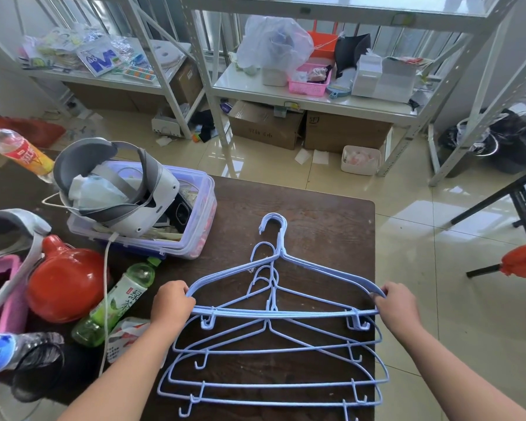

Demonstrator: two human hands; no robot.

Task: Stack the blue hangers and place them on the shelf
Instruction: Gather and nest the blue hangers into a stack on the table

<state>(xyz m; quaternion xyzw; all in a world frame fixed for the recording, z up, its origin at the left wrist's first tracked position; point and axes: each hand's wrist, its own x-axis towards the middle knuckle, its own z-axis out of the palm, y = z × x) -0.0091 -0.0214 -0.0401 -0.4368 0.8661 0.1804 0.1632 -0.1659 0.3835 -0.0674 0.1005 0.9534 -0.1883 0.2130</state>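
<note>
A bunch of light blue wire hangers (286,312) is held together over the dark brown table (325,214), hooks pointing away from me. My left hand (172,302) grips the bunch's left shoulder and my right hand (397,305) grips its right shoulder. Under and nearer to me, several more blue hangers (271,387) lie loosely overlapped on the table. The white metal shelf (310,100) stands beyond the table, its lower board crowded with bags and boxes.
A clear plastic box (195,238) with a white headset stands at the table's left. A red jug (64,281), a green tea bottle (116,302) and other bottles lie beside it. Cardboard boxes (264,129) sit under the shelf.
</note>
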